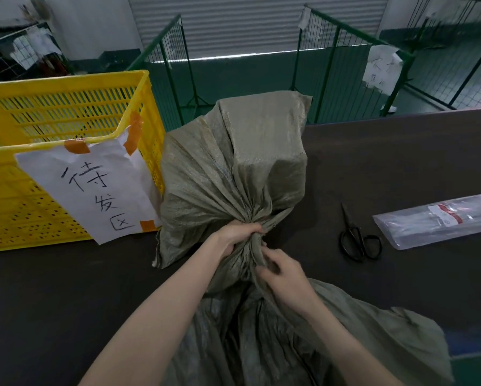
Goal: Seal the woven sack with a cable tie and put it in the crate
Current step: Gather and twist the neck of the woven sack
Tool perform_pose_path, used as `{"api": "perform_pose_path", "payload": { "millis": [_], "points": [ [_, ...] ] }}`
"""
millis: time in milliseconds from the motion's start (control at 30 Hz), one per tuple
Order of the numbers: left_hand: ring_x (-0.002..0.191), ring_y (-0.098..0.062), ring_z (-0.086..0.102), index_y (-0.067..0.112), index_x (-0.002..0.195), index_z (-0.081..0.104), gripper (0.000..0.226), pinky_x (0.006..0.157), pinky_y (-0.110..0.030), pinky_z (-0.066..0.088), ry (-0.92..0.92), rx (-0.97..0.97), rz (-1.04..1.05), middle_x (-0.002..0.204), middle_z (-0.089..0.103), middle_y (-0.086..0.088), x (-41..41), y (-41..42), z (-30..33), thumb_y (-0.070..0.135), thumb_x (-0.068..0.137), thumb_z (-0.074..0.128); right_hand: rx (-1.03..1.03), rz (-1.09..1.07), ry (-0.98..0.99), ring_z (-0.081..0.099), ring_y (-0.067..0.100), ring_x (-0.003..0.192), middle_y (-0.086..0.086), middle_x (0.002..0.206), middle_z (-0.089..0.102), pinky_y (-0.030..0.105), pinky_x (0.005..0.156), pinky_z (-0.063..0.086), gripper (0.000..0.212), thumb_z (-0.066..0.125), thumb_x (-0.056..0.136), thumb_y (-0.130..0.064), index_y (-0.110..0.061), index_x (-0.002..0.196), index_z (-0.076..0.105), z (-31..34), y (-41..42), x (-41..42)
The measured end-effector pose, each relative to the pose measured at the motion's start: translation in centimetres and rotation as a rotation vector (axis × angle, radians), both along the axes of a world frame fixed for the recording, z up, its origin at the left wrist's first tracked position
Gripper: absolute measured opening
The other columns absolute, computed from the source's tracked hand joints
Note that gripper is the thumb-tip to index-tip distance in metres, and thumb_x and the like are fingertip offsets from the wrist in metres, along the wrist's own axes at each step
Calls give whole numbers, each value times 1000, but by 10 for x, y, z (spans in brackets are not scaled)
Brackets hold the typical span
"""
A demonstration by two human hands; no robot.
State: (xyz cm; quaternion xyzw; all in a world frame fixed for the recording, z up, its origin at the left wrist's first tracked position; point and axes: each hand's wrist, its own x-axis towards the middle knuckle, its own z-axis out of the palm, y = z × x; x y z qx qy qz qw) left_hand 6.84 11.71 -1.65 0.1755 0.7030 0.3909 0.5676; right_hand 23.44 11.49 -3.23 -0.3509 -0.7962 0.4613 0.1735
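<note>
A grey-green woven sack (233, 168) lies full on the dark table, its mouth bunched toward me and its loose end spreading over the table edge. My left hand (237, 236) is clenched around the gathered neck. Just below it, my right hand (282, 275) pinches the folds of the neck. No cable tie shows on the neck. A yellow slatted crate (66, 112) stands on the table at the left, touching the sack, with a handwritten paper sign (94, 185) taped to its corner. A clear packet of cable ties (439, 221) lies at the right.
Black scissors (359, 240) rest on the dark table (400, 151) between the sack and the packet. Green wire-mesh fence panels (336, 51) with paper notes stand behind the table, in front of a roller shutter.
</note>
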Motion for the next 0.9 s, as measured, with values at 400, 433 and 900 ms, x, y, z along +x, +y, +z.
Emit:
{"api": "perform_pose_path", "payload": {
  "millis": [400, 433, 900],
  "points": [
    [111, -23, 60, 10, 130, 58, 56, 91, -30, 49, 169, 32, -109, 123, 64, -9, -4, -8, 8, 17, 78, 76, -985, -277, 152, 62, 30, 102, 10, 123, 62, 44, 83, 48, 55, 74, 78, -30, -16, 128, 54, 43, 106, -64],
    [114, -24, 59, 10, 131, 57, 57, 94, -29, 48, 211, 27, -130, 124, 63, -7, -5, -9, 10, 16, 77, 76, -1002, -330, 199, 63, 30, 97, 12, 122, 63, 44, 72, 51, 52, 74, 79, -24, -14, 126, 54, 47, 105, -73],
    [116, -13, 58, 11, 132, 47, 100, 107, -33, 42, 336, 180, 44, 121, 63, 1, 8, -44, -38, 32, 42, 87, -843, -597, 466, 50, 31, 121, 14, 134, 45, 58, 97, 45, 118, 88, 12, -39, -33, 106, 16, -1, 114, -100]
  ]
}}
